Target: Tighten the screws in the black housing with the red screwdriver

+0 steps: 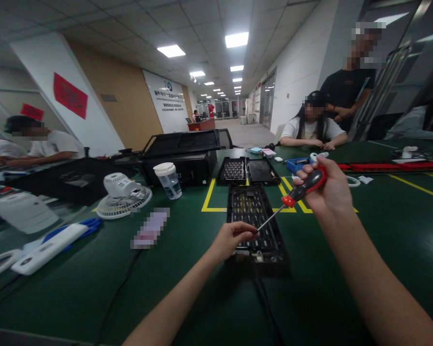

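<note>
My right hand (328, 185) is wrapped round the black and red handle of a screwdriver (299, 189). Its thin metal shaft slants down to the left, and the tip meets the fingertips of my left hand (236, 237). Thumb and fingers of that hand are pinched together; whatever small thing may be between them is too small to make out. Beneath both hands lies a black rectangular case (274, 240) with rows of small dark pieces inside. A dark cable (261, 283) runs from its near end toward me.
Behind the case, an open black box (263, 170) holds rows of small bits. A lidded plastic cup (168, 180), a white fan (124, 197), a blurred phone (151, 228) and a black computer case (180, 166) stand left. A blue tray (296, 166) is right. Other people sit or stand around.
</note>
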Demonstrator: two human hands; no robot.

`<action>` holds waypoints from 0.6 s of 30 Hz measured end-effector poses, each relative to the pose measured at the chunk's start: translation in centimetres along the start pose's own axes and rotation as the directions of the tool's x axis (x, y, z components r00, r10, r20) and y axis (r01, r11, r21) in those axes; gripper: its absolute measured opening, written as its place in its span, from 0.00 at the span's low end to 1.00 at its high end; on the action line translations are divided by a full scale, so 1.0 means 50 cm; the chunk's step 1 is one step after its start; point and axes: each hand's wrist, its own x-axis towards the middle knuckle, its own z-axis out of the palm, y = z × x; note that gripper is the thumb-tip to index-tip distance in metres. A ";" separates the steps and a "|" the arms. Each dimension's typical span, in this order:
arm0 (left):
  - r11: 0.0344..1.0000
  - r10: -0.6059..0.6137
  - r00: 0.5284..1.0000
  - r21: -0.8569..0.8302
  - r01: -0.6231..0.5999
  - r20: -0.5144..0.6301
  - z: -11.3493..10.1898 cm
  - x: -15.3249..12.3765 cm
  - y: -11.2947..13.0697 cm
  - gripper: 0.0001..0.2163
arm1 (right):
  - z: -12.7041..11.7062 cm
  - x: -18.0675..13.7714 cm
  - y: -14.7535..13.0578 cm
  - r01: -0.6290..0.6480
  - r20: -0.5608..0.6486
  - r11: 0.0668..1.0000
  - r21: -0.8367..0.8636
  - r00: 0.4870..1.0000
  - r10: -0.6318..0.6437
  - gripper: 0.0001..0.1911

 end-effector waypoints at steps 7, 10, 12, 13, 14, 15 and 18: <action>0.933 -0.095 0.993 -0.353 0.064 -0.070 0.009 -0.003 -0.029 0.13 | 0.016 -0.039 -0.037 0.113 0.174 0.993 0.029 0.978 -0.117 0.14; 0.893 -0.113 0.993 -0.443 0.082 -0.044 0.015 -0.009 -0.026 0.12 | 0.023 -0.055 -0.046 0.148 0.228 0.989 0.017 0.962 -0.148 0.15; 0.882 -0.112 0.993 -0.464 0.086 -0.029 0.018 -0.012 -0.020 0.12 | 0.027 -0.062 -0.051 0.157 0.268 0.987 0.015 0.951 -0.155 0.16; 0.878 -0.112 0.993 -0.470 0.088 -0.023 0.019 -0.014 -0.018 0.12 | 0.028 -0.065 -0.052 0.159 0.291 0.987 0.014 0.944 -0.156 0.17; 0.875 -0.111 0.994 -0.475 0.089 -0.019 0.020 -0.015 -0.017 0.13 | 0.029 -0.067 -0.053 0.161 0.313 0.987 0.014 0.937 -0.157 0.17; 0.871 -0.114 0.993 -0.482 0.092 -0.017 0.021 -0.015 -0.016 0.13 | 0.030 -0.068 -0.054 0.163 0.331 0.987 0.014 0.930 -0.158 0.17; 0.859 -0.128 0.992 -0.501 0.105 -0.012 0.022 -0.017 -0.018 0.13 | 0.032 -0.071 -0.054 0.154 0.373 0.988 0.008 0.916 -0.146 0.18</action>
